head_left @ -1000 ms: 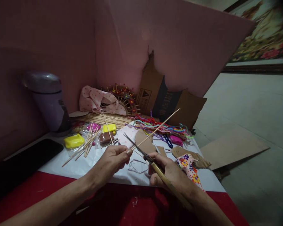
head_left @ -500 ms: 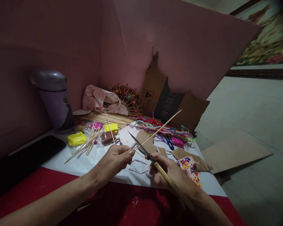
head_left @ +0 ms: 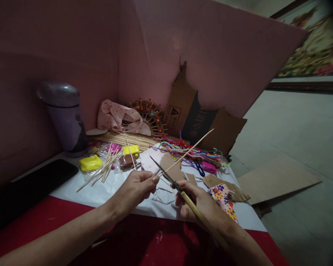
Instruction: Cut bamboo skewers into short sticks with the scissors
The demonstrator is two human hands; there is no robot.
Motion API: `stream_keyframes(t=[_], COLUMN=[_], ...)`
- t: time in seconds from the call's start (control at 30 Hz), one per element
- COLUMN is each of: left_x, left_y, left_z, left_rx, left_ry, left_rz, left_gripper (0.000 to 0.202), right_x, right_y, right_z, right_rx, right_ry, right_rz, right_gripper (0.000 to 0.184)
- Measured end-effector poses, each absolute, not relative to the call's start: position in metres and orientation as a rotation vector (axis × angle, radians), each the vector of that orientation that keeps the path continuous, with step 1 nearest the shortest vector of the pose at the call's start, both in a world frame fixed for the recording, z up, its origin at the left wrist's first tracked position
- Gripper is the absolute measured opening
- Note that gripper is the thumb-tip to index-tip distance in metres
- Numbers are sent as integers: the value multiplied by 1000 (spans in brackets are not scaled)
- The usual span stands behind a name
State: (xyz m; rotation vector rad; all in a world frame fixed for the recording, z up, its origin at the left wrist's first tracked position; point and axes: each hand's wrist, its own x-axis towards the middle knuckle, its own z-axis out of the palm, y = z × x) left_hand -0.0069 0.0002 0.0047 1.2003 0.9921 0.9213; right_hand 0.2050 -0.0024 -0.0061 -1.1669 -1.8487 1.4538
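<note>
Scissors [head_left: 186, 198], stick [head_left: 188, 150], cardboard [head_left: 208, 123], warning triangle [head_left: 174, 111], blurred lettering [head_left: 197, 125]

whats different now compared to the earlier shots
Compared with the first picture, the view has swung slightly left, so everything sits a little further right. Nothing was taken hold of or let go. The left hand still pinches the stick; the right hand still holds the bladed tool. The bottle and cardboard stay put.

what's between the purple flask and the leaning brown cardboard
In the head view: a flat pale piece, a dotted pink cloth, a pin-studded brown arch, and thin wooden sticks.
</note>
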Motion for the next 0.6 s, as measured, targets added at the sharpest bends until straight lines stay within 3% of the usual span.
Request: stream_keyframes(t=[0.43,0.6], left_x=[-7,-8], left_y=[0,1], left_z=[3,2], left_rx=[1213,1210], left_ry=[990,965], left_rz=[928,936], left_gripper=[36,36], right_x=[203,201], right_y=[-3,-2], right_z=[-4,0], right_rx=[-1180,-1229], right_ry=[-1862,-1974], right_rz=[1416,1251], right_gripper=[62,54])
